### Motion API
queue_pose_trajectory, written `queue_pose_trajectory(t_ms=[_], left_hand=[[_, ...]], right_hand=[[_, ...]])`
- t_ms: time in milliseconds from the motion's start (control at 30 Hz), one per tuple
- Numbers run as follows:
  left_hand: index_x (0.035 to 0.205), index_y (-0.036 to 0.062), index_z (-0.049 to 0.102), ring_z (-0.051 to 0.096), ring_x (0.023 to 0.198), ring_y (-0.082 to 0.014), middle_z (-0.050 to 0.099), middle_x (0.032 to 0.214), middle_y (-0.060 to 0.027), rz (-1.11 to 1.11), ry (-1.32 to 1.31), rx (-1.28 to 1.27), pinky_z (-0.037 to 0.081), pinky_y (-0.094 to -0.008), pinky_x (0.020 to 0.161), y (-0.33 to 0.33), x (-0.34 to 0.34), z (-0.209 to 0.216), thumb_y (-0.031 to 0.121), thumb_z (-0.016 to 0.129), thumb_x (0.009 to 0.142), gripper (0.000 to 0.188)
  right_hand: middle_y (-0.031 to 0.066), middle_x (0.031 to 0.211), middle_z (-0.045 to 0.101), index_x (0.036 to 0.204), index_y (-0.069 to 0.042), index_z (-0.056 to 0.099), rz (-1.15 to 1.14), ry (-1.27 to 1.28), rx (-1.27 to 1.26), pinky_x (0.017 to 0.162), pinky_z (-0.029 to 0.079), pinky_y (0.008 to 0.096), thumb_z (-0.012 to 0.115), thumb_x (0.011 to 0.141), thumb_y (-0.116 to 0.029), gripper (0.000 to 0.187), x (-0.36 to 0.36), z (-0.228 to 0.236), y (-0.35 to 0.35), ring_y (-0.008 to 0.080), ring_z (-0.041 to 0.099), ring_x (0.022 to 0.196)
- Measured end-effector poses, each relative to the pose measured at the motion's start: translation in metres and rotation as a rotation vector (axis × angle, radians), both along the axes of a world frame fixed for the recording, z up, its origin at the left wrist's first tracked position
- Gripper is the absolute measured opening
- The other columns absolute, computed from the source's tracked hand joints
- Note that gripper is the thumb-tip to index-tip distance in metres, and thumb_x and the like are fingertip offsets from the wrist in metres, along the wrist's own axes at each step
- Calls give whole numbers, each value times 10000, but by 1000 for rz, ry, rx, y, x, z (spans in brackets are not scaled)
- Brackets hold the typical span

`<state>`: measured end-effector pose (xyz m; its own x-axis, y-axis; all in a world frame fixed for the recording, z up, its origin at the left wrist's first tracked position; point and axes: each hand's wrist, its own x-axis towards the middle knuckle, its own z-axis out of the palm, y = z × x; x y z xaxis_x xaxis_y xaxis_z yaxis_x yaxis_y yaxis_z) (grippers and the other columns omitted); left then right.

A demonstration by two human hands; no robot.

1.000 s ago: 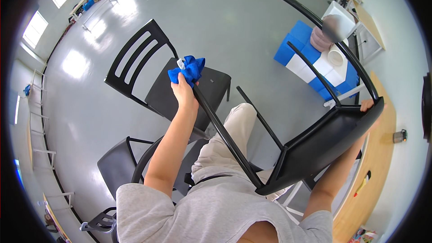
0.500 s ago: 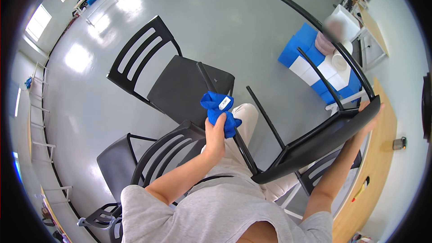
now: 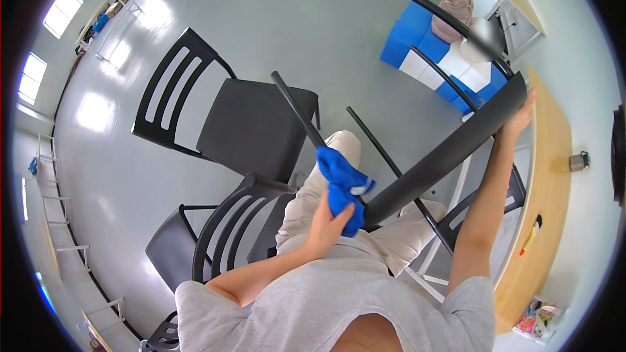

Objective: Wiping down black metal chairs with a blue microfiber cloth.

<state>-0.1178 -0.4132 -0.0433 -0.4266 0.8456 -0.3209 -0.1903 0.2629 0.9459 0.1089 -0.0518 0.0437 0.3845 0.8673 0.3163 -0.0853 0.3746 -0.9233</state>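
A black chair (image 3: 450, 150) is tipped over in front of me, its legs pointing up and away and the seat's long edge turned toward me. My right hand (image 3: 520, 116) grips the far right end of that seat edge, the fingers partly hidden behind it. In my left hand (image 3: 328, 223) is a crumpled blue cloth (image 3: 342, 182) with a small white label. The cloth is wrapped around the chair's left leg (image 3: 297, 105), close to where the leg meets the seat.
Another black chair (image 3: 251, 124) with a slatted back stands ahead on the left. More black chairs (image 3: 173, 248) crowd my lower left. A wooden table (image 3: 548, 221) runs along the right wall. Blue and white blocks (image 3: 404, 39) bear a pinkish backpack (image 3: 451, 16) at the far right.
The blue cloth has slid down the leg toward the seat with my left hand. The tipped chair has rolled so its seat edge rises more steeply; my right hand has moved up with it.
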Motion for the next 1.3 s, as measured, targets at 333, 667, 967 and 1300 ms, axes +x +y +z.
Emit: queue_pose_trajectory(t_ms=[333,667,967,1300], left_hand=[[1024,-52,450,589,798,-174,595,914,-134,417,87,129,499,-317,682,75,-62,-49,152,662,807,365],[1133,-109,379,581,938,-244,532,1063,-215,823,-1,61,491,-333,785,163,-162,-76,151,676,776,533],[1223,-27,385,510,1063,-227,534,1110,-154,476,82,-29,391,-328,917,77,-59,-51,225,586,870,478],[992,67,501,519,696,-188,515,769,-53,276,-1047,50,453,-321,688,61,-24,-39,189,548,876,175]], right_hand=[[115,800,636,893,61,625,171,65,-11,644,501,286,455,939,-473,562,8,-8,10,189,616,699],[99,873,634,1021,26,617,163,29,-28,679,497,282,421,960,-447,516,13,-15,11,187,610,753],[83,742,643,852,56,675,103,-142,5,648,472,276,374,950,-531,666,2,-19,10,152,588,672],[114,815,656,934,81,670,-10,-340,-56,786,433,308,335,952,-547,712,2,-27,22,180,566,779]])
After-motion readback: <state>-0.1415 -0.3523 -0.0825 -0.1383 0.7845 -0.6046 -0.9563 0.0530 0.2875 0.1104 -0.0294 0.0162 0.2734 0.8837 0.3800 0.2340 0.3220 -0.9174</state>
